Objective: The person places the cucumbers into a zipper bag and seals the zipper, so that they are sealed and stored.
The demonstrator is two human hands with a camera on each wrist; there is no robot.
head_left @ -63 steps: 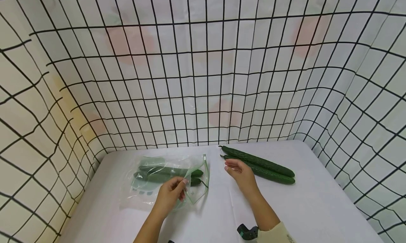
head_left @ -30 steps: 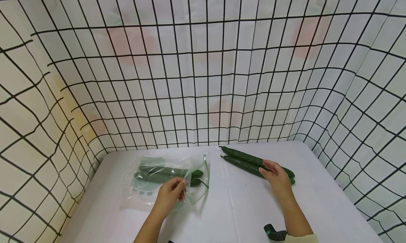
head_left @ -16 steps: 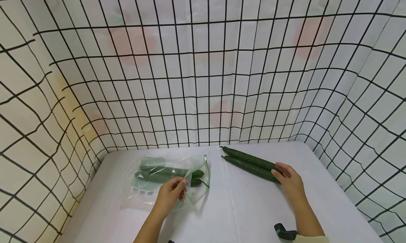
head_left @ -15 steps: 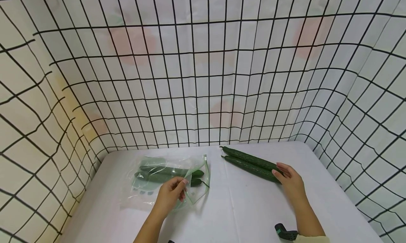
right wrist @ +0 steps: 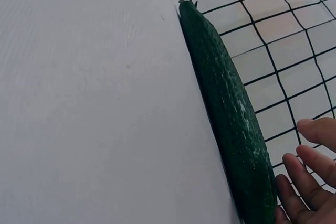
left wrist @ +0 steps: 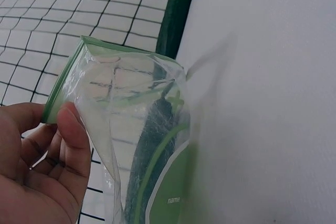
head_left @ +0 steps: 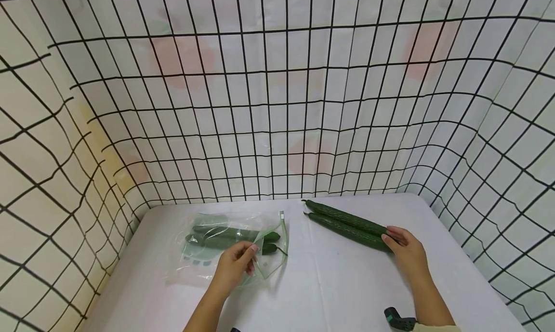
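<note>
1. Head: the left hand (head_left: 233, 268) pinches a clear, crinkled, green-edged plastic bag (head_left: 195, 274); film veils two slim, dark-green cucumbers (head_left: 240, 234) inside. Over right, the relaxed right hand (head_left: 409, 255) covers the ends of two long, bumpy, dark-green cucumbers (head_left: 349, 231) lying on white cloth (head_left: 312, 293).
2. Left wrist: glossy film, bag's bottom cut off.
3. Right wrist: fingers uncurled; contact's hard to tell.
</note>
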